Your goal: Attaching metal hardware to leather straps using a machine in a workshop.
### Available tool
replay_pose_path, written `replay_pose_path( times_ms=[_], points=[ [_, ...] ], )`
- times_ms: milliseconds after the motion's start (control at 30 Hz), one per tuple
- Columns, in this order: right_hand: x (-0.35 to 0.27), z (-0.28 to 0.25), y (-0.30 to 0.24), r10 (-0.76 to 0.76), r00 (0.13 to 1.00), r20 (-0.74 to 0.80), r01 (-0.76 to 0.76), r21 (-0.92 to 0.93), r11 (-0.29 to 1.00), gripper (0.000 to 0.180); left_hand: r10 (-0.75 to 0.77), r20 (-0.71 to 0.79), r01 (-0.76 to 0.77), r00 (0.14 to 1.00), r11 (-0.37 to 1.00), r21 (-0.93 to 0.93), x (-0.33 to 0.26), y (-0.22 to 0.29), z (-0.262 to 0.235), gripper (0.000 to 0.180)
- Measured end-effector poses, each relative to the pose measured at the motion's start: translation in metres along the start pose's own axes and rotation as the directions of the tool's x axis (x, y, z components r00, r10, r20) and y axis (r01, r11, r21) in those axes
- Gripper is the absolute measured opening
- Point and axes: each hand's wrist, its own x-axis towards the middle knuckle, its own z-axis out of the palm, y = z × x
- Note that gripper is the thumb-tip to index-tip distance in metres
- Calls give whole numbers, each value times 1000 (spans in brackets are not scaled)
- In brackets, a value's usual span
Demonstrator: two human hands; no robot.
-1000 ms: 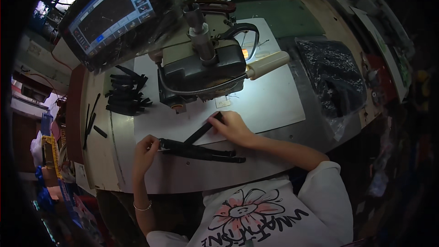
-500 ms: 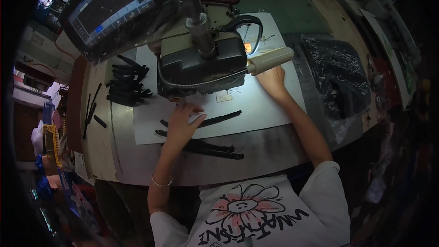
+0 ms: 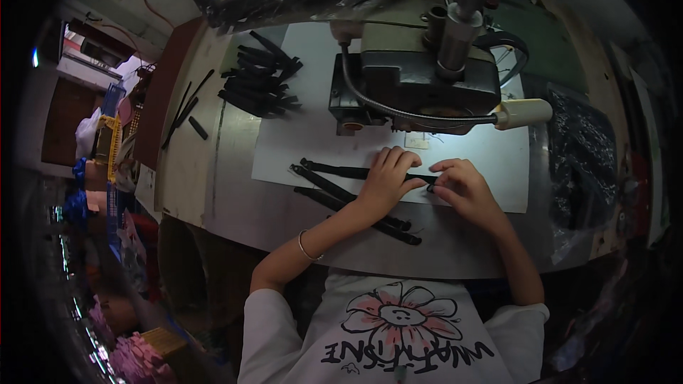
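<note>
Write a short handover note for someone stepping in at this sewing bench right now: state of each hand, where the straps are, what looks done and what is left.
Left hand: flat, fingers pressing the top black strap onto the white sheet.
Right hand: fingers pinching the same strap's right end, in front of the sewing machine.
Two more loose straps lie just below, running under the left hand toward the table's near edge.
A pile of black straps sits left of the machine.
Done: one strap laid out and held flat.
Left: the strap is not yet under the machine head; the two loose straps lie untouched.
</note>
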Motion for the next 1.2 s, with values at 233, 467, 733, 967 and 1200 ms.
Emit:
replay_pose_path(
  times_ms=[233,467,733,967,1200],
  points=[
    [0,18,-4,65,997,45,-56,-171,984,11,48,15,-46,999,988,-150,3,-6,1,23],
    [1,3,-3,248,966,-68,-245,53,968,8,8,44,-3,999,992,-127,6,-3,3,20],
    [-4,10,5,380,899,-216,-346,181,921,8,-70,25,74,997,973,-218,16,5,-4,13],
    [1,25,-6,281,878,-388,-282,56,958,8,-64,-106,42,992,980,-196,16,7,-3,10],
    [2,37,-7,53,866,-498,-131,-123,984,11,-64,-100,43,993,980,-193,14,8,-3,9]
  ],
)
